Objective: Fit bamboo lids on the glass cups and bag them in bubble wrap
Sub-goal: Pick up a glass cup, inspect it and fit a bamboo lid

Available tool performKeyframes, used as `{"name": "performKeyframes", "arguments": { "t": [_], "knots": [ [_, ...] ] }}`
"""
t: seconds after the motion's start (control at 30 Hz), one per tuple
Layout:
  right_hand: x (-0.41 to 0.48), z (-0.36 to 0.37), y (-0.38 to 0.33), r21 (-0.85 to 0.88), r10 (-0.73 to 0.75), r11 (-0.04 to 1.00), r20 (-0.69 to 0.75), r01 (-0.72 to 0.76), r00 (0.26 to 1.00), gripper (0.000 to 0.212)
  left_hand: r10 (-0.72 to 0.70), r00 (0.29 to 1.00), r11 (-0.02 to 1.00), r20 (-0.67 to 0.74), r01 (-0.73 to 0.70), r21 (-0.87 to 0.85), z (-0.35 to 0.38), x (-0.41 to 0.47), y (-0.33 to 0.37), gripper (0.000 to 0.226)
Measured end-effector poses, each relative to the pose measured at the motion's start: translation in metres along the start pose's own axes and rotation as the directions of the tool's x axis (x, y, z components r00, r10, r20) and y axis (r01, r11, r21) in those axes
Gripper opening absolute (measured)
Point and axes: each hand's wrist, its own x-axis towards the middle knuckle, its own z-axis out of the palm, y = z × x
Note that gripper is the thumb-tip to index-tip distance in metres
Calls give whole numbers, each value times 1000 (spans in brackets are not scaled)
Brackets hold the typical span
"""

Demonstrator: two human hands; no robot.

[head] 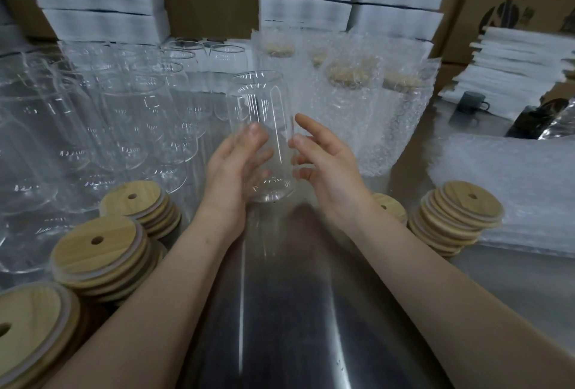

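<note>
We steady a bare glass cup (261, 127) upright at the desk (295, 311).
Left grip (236, 168) wraps it for lidding; right grip (323, 164) spread apart at 3 o'clock, lids (460, 211) near.

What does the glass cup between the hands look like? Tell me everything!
The glass cup is clear, tall and can-shaped, with a narrowed open rim and no lid. It looks empty and stands about upright. The left hand holds its lower half, thumb in front; the right hand touches its other side.
</note>
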Motion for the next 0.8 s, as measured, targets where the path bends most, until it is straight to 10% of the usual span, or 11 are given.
{"name": "performKeyframes", "arguments": {
  "t": [0.27,0.53,0.8],
  "knots": [
    [-5,7,1,161,201,955,274,-251,941,31,-7,988,994,155,23,-103,1,3,-2,39],
    [-7,9,6,-117,17,993,-98,-28,995,54,223,955,972,-196,-203,118,-2,5,-2,20],
    [-10,12,3,-207,-95,975,-47,84,994,43,172,973,975,-152,-146,170,1,1,-2,44]
  ]
}}
